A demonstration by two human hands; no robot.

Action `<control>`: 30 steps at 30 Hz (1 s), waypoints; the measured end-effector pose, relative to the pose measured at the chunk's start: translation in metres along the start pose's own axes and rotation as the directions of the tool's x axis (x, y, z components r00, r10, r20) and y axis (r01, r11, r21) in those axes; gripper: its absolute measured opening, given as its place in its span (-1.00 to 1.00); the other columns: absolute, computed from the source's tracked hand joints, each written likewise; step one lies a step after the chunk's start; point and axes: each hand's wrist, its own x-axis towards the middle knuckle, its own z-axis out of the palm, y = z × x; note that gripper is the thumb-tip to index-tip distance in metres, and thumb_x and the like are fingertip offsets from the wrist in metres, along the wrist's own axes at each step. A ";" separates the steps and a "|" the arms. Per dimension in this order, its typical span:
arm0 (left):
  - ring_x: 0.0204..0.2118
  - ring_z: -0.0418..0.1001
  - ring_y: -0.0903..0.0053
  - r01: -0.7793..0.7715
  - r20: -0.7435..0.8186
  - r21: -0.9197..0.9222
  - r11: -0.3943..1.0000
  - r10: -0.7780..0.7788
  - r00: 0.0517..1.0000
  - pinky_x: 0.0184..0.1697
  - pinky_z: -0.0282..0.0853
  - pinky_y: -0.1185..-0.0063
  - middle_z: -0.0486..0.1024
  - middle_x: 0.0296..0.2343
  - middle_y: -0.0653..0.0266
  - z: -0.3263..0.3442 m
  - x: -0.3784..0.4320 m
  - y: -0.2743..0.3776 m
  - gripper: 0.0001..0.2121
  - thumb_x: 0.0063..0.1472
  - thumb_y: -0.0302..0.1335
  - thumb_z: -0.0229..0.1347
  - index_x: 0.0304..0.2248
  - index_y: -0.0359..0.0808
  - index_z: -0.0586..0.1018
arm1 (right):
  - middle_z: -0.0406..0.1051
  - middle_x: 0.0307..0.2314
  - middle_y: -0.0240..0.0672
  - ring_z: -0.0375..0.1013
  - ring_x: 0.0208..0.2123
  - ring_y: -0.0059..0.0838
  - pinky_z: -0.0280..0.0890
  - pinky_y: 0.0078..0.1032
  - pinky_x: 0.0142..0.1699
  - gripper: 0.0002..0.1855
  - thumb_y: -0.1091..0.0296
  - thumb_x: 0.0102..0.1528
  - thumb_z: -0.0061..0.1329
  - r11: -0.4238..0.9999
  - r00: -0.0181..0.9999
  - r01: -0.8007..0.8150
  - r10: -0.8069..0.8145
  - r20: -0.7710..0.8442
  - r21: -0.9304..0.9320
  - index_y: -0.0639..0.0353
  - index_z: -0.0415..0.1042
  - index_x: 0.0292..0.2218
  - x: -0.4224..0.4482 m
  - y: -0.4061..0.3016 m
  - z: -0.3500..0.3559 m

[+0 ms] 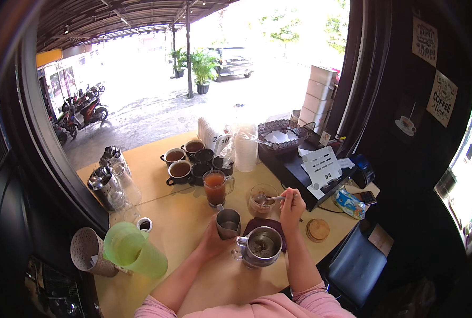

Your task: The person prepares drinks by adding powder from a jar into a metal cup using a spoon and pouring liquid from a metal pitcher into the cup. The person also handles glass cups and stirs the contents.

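My left hand [214, 240] is closed around a small metal pitcher [228, 223] on the wooden counter. In my right hand [292, 204] is a metal spoon [271, 198], its bowl over or inside a clear glass container [255, 208] with brown residue. Between my forearms, a metal filter pot with coffee grounds [264, 243] rests on a glass vessel [238, 254]. A dark red cloth [275, 224] lies behind it. Just beyond the pitcher stands a glass mug of reddish-brown drink [215, 189].
Several black cups [179, 169], some filled with brown drink, stand farther back. A green plastic pitcher [154, 258] and a patterned bin [85, 250] are at left, cutlery holders [101, 181] behind them. Round wooden coasters [317, 229] and a black cash drawer [299, 175] are at right.
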 end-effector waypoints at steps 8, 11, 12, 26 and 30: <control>-0.01 0.35 0.34 -0.011 0.014 0.053 0.999 0.011 1.000 0.05 0.28 0.43 0.34 -0.07 0.10 -0.002 0.002 0.008 -0.22 -0.15 -0.43 0.37 0.05 -0.30 0.19 | 0.25 -0.72 -0.50 0.20 -0.69 -0.79 0.07 -0.73 -0.59 -0.70 0.36 0.27 -0.19 0.988 0.993 0.117 -0.117 -0.002 -0.101 0.23 0.33 -0.51 0.000 -0.002 -0.001; -0.01 0.35 0.33 0.003 0.003 0.049 0.999 -0.003 1.000 0.05 0.28 0.43 0.34 -0.07 0.09 0.000 0.001 0.006 -0.22 -0.15 -0.43 0.37 0.05 -0.29 0.20 | 0.26 -0.71 -0.52 0.18 -0.71 -0.83 0.05 -0.76 -0.61 -0.69 0.35 0.29 -0.21 0.989 0.991 0.128 -0.130 -0.035 -0.068 0.21 0.32 -0.51 0.002 -0.001 -0.002; -0.01 0.35 0.33 0.014 -0.005 0.043 0.999 -0.013 1.000 0.05 0.28 0.43 0.35 -0.08 0.09 0.000 0.000 0.005 -0.23 -0.15 -0.43 0.37 0.05 -0.29 0.20 | 0.26 -0.71 -0.52 0.18 -0.71 -0.82 0.05 -0.76 -0.61 -0.69 0.35 0.29 -0.21 0.991 0.993 0.119 -0.120 -0.014 -0.055 0.21 0.31 -0.51 0.002 -0.002 -0.002; -0.04 0.37 0.32 -0.027 -0.008 0.044 0.999 0.028 1.000 0.02 0.30 0.42 0.36 -0.10 0.08 0.001 0.001 0.008 -0.23 -0.14 -0.42 0.38 0.04 -0.31 0.20 | 0.25 -0.70 -0.55 0.19 -0.71 -0.84 0.05 -0.77 -0.63 -0.67 0.29 0.29 -0.21 0.997 0.997 -0.044 0.048 -0.060 0.070 0.19 0.30 -0.51 0.007 -0.002 -0.006; -0.03 0.36 0.32 -0.015 0.002 0.020 1.000 0.015 1.000 0.03 0.29 0.42 0.35 -0.09 0.08 0.000 0.003 -0.001 -0.22 -0.14 -0.40 0.38 0.05 -0.31 0.20 | 0.26 -0.70 -0.54 0.21 -0.70 -0.83 0.09 -0.75 -0.61 -0.68 0.32 0.29 -0.20 0.986 0.989 -0.116 0.126 -0.081 0.122 0.21 0.32 -0.51 0.008 -0.007 -0.007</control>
